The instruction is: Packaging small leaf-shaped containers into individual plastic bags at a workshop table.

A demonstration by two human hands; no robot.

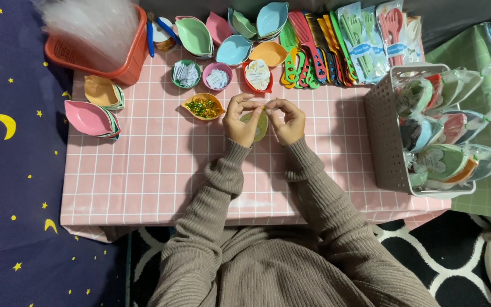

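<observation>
Looking down from the head camera, I see my brown ribbed sleeves (308, 193) reaching forward over the pink checked worktop (143, 170). My left hand (241, 120) and right hand (286, 120) meet at its middle, and between them I hold a small green leaf-shaped dish (256, 125), tilted on edge so that its pale yellow-green face shows. The fingers of both hands are curled closed on its rim, thumbs and fingertips nearly touching above its top edge; most of the dish is hidden behind them.

Just beyond my left hand lies an orange leaf dish (203, 106) holding shiny green and gold bits. Farther back stand three round cups (218, 75), green, pink and red, with white paper slips or a label in them. To the right stands a white perforated basket (385, 136) packed with wrapped dish sets. To the left lie stacks of pink and yellow leaf dishes (89, 118). At the far edge I see a red basket (126, 62), more leaf dishes and a row of coloured combs (313, 51).
</observation>
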